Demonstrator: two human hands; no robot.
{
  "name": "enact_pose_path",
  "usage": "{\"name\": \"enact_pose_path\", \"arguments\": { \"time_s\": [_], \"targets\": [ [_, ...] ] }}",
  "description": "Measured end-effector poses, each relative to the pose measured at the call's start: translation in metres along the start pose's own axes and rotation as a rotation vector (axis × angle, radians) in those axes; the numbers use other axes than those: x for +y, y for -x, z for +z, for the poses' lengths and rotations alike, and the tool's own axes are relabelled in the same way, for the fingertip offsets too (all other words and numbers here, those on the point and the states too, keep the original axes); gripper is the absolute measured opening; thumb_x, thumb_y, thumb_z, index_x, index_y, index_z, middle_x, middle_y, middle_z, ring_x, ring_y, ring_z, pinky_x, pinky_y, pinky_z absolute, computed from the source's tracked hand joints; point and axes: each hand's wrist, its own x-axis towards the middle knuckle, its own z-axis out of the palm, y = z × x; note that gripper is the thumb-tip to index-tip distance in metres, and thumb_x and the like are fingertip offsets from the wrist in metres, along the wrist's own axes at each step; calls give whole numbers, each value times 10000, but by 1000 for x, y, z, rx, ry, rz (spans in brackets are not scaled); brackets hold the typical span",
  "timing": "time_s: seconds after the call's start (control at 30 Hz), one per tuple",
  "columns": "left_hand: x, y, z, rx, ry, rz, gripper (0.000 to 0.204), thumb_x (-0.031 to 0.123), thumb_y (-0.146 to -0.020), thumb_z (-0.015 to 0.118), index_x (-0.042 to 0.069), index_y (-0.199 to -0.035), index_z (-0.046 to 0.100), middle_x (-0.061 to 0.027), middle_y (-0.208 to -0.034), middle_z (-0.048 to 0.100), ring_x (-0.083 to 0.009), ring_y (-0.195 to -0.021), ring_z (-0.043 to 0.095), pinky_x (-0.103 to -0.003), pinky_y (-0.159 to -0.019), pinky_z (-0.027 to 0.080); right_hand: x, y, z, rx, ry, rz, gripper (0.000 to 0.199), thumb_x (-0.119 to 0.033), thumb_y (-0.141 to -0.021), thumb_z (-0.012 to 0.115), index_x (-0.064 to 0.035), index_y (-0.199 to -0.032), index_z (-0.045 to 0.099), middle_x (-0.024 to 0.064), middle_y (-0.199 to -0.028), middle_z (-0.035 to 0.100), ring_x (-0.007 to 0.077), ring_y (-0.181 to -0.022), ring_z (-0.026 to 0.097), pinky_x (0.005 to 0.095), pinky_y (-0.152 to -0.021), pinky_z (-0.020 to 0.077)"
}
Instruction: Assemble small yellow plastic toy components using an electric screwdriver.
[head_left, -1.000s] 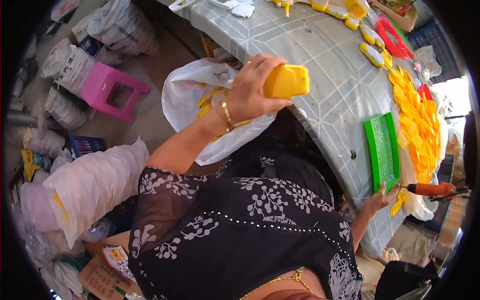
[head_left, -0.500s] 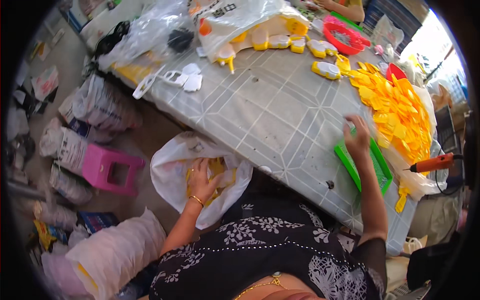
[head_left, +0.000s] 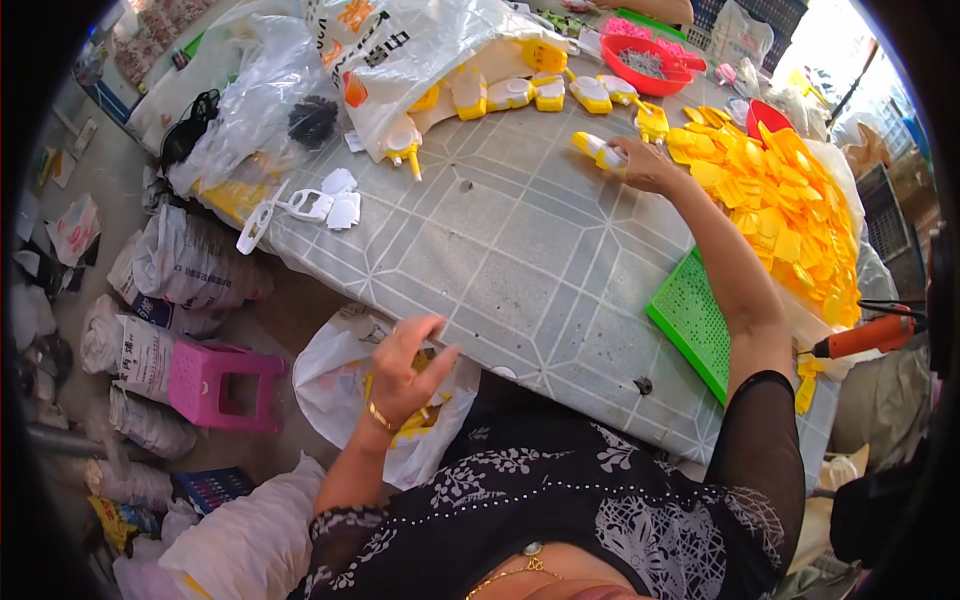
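Note:
My right hand [head_left: 648, 167] reaches across the table, fingers curled over the right end of a yellow-and-white plastic part [head_left: 592, 148] lying on the cloth; the fingertips are partly hidden. Beside it lies a small yellow piece [head_left: 651, 122], and more yellow-and-white parts [head_left: 510, 94] form a row toward a printed white bag [head_left: 425, 45]. My left hand [head_left: 405, 372] hangs empty, thumb and fingers apart, above an open white bag [head_left: 325, 375] with yellow pieces [head_left: 412, 425] inside.
A heap of flat yellow pieces [head_left: 780, 215] covers the table's right side. Nearer me are a green perforated basket [head_left: 690, 315] and an orange-handled tool [head_left: 870, 335]. Red bowls, white plastic pieces [head_left: 340, 203] and clear bags stand farther off. A pink stool [head_left: 225, 385] and sacks fill the floor left.
My right hand has gone from above the green basket to the yellow-and-white part farther across the table. My left hand has risen out of the white bag. The view has shifted slightly.

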Motion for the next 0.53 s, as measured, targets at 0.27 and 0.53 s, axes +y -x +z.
{"name": "enact_pose_path", "arguments": {
  "time_s": [0.27, 0.53],
  "targets": [
    [25, -154, 102, -76, -60, 398, 666, 310, -820, 818, 19, -1357, 554, -197, -1322, 582, -358, -1248, 553, -451, -1022, 475, -22, 87, -24, -613, -932, 203, 526, -493, -910, 668, -50, -1193, 674, 107, -1113, 679, 180, -948, 675, 326, -757, 576],
    [-6, -144, 190, -474, 714, -607, 414, 323, -927, 743, 135, -1278, 630, -92, -1103, 748, -312, -992, 723, -448, -872, 586, -92, 144, -49, 36, 499, 14, 718, -421, -781, 804, -145, -1410, 592, 194, -1475, 538, 302, -1349, 528, 467, -1156, 369]
  ]
}}
